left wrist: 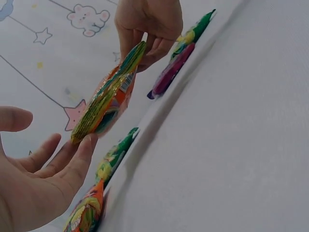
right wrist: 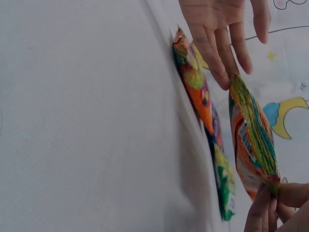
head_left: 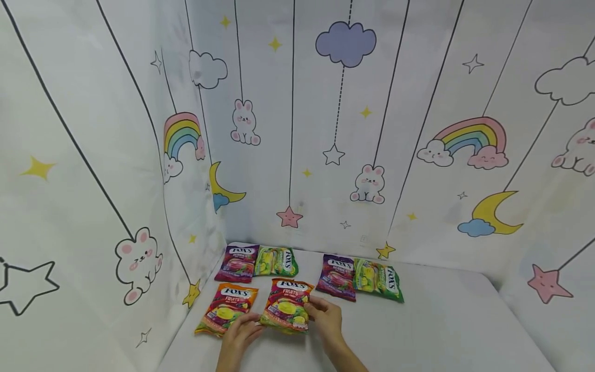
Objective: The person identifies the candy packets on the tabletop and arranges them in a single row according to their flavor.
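My right hand (head_left: pixel 329 321) pinches the right edge of an orange-and-red Fox's Fruits candy bag (head_left: pixel 285 306), raised with its printed front facing away from the table. At the bag's lower left corner is my left hand (head_left: pixel 239 335); in the left wrist view its fingertips (left wrist: pixel 89 143) touch the corner while the thumb stands apart. The right wrist view shows the right thumb and fingers closed on the opposite corner of the bag (right wrist: pixel 253 140). A second Fox's Fruits bag (head_left: pixel 228 308) lies on the table just beyond my left hand.
Behind, at the left, lie a purple Fox's Berries bag (head_left: pixel 238 263) and a green Fox's bag (head_left: pixel 277 262). Another purple bag (head_left: pixel 337 277) and green bag (head_left: pixel 378 279) lie side by side farther right. The white table (head_left: pixel 441 320) meets patterned white curtains (head_left: pixel 297 103).
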{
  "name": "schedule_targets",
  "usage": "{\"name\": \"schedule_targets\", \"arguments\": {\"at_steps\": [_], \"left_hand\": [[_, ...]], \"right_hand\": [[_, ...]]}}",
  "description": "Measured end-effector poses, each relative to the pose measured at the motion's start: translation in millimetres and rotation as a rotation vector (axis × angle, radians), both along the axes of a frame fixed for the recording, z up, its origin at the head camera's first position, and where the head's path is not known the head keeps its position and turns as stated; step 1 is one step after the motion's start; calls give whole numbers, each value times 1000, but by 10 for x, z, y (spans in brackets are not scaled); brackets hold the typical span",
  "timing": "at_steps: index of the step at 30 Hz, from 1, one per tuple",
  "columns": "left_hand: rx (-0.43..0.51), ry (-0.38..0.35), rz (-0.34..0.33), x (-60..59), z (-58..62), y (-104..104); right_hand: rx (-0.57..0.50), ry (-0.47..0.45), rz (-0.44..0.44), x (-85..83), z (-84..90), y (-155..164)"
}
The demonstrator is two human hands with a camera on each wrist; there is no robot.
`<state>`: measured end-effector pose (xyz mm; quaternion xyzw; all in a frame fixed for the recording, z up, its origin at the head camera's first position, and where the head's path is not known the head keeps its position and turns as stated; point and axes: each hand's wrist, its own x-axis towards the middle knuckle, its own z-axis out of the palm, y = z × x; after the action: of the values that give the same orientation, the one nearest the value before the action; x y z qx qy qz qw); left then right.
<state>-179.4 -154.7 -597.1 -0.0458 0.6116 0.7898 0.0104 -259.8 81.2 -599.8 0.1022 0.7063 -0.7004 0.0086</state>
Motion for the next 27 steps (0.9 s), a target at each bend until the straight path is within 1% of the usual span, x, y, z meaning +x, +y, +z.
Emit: {"name": "schedule_targets", "arguments": {"at_steps": [9, 14, 21, 27], "left_hand": [[-25, -49, 61, 46, -96, -96], [-24, -58, 96, 67, -121, -132], [-24, -69, 122, 78, -159, -182], [-32, -78, 137, 92, -178, -224]], "right_hand": [[1, -6, -20, 56, -58, -169], [-9, -15, -11, 70, -89, -239], [2, -40, -6, 75, -146, -315], [55, -56, -31, 65, -198, -376]]}}
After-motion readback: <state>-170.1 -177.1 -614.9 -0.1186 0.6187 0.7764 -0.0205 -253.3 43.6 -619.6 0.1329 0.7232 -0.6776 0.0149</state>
